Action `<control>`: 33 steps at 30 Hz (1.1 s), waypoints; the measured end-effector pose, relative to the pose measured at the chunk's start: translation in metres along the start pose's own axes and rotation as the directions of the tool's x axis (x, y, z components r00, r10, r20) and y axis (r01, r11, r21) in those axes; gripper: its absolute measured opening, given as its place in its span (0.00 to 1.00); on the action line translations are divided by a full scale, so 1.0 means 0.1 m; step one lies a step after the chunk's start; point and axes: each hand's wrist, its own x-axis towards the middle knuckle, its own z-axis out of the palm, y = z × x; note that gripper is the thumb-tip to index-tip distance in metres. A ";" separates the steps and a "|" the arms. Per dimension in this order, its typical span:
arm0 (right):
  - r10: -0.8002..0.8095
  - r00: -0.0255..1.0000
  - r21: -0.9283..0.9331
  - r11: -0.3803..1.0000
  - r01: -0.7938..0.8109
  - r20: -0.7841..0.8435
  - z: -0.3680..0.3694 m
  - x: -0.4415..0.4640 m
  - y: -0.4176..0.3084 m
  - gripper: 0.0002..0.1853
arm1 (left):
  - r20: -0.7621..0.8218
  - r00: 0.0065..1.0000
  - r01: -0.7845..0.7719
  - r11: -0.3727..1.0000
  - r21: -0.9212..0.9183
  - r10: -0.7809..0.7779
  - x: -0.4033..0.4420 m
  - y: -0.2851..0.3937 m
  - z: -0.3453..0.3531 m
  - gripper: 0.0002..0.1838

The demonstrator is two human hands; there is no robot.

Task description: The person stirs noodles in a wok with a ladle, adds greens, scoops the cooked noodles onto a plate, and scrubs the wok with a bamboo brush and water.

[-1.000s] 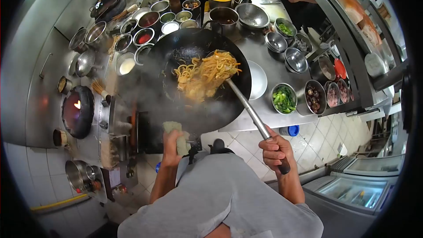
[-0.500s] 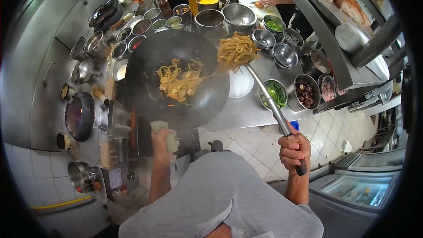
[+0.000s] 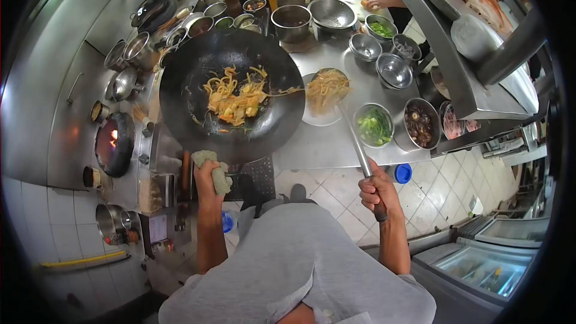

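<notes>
A black wok [image 3: 264,132] holds a heap of noodles [image 3: 237,99] and hangs over the counter's left part. My left hand [image 3: 207,180] is closed round a folded cloth [image 3: 221,179] at the wok's near rim. My right hand [image 3: 377,191] grips the handle of a long metal ladle [image 3: 359,147]. The ladle's head, blurred, is over a white plate [image 3: 318,119] with noodles [image 3: 327,88] on it or in the ladle; which, I cannot tell. A few strands stretch between the wok and these noodles.
Right of the plate stand bowls of greens [image 3: 373,125] and dark mushrooms [image 3: 420,125]. Metal pots [image 3: 291,23] line the back. A lit burner [image 3: 114,144] is at left. A metal shelf [image 3: 447,66] overhangs the right. A co-worker's hand [image 3: 377,3] is at the back.
The ladle has swung from the wok rightward and come down over the plate. The wok and my left hand have shifted left. Steam over the wok has thinned.
</notes>
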 end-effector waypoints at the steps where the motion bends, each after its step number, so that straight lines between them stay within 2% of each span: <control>1: -0.012 1.000 -0.077 0.997 0.010 -0.025 0.00 0.03 0.02 0.40 | -0.009 1.000 -0.002 1.000 0.001 0.002 0.02 0.00 -0.01 0.12; 2: -0.026 0.998 -0.154 0.988 0.018 -0.049 -0.02 0.06 0.04 0.41 | -0.013 1.000 0.027 1.000 0.001 -0.027 0.05 -0.01 -0.05 0.12; 4: -0.037 0.999 -0.178 0.983 0.031 -0.030 -0.09 0.09 0.07 0.44 | -0.023 0.998 0.059 0.998 0.003 -0.059 0.06 -0.01 -0.10 0.12; 6: -0.100 0.993 -0.409 0.910 0.066 -0.063 -0.09 0.11 0.08 0.45 | -0.039 0.998 0.039 0.999 -0.034 -0.040 0.05 0.02 -0.12 0.12; 7: -0.098 0.993 -0.410 0.910 0.064 -0.062 -0.07 0.12 0.08 0.45 | -0.042 0.998 0.038 0.999 -0.034 -0.040 0.04 0.04 -0.12 0.12; 9: -0.135 0.983 -0.557 0.829 0.045 -0.122 -0.04 0.12 0.06 0.45 | -0.085 0.996 -0.004 0.997 -0.079 -0.003 -0.01 0.08 -0.11 0.12; 10: -0.132 0.984 -0.559 0.828 0.042 -0.122 -0.03 0.13 0.05 0.45 | -0.088 0.996 -0.003 0.997 -0.081 -0.005 -0.07 0.14 -0.08 0.12; 12: -0.161 0.976 -0.626 0.779 0.035 -0.146 -0.02 0.16 0.04 0.45 | -0.084 0.990 0.109 0.992 -0.055 -0.114 -0.20 0.28 -0.02 0.12; 19: -0.199 0.967 -0.804 0.595 -0.011 -0.160 0.00 0.15 0.07 0.46 | -0.139 0.982 0.114 0.989 -0.096 -0.127 -0.33 0.27 -0.20 0.12; 21: -0.241 0.956 -0.886 0.461 -0.037 -0.166 -0.03 0.18 0.17 0.45 | -0.131 0.985 0.107 0.993 -0.048 -0.113 -0.35 0.23 -0.37 0.12; 22: -0.243 0.956 -0.888 0.459 -0.037 -0.166 -0.03 0.19 0.20 0.45 | -0.129 0.985 0.107 0.993 -0.051 -0.113 -0.38 0.23 -0.42 0.12; 24: -0.364 0.923 -0.961 0.278 -0.016 -0.121 -0.02 0.19 0.26 0.45 | -0.137 0.977 0.150 0.983 -0.103 -0.163 -0.44 0.22 -0.53 0.12; 25: -0.362 0.924 -0.962 0.273 -0.018 -0.120 -0.07 0.22 0.33 0.45 | -0.140 0.976 0.150 0.983 -0.108 -0.165 -0.47 0.20 -0.59 0.12; 27: -0.521 0.852 -0.997 0.013 0.076 0.058 -0.16 0.27 0.48 0.45 | -0.120 0.975 0.173 0.979 -0.109 -0.186 -0.50 0.15 -0.73 0.11; 31: -0.519 0.855 -1.000 0.009 0.024 0.016 -0.07 0.19 0.57 0.45 | -0.117 0.974 0.179 0.976 -0.128 -0.194 -0.51 0.02 -1.00 0.11; 33: -0.515 0.857 -0.987 0.144 0.072 -0.012 -0.02 0.14 0.64 0.44 | -0.086 0.964 0.238 0.960 -0.145 -0.251 -0.51 -0.03 -1.13 0.10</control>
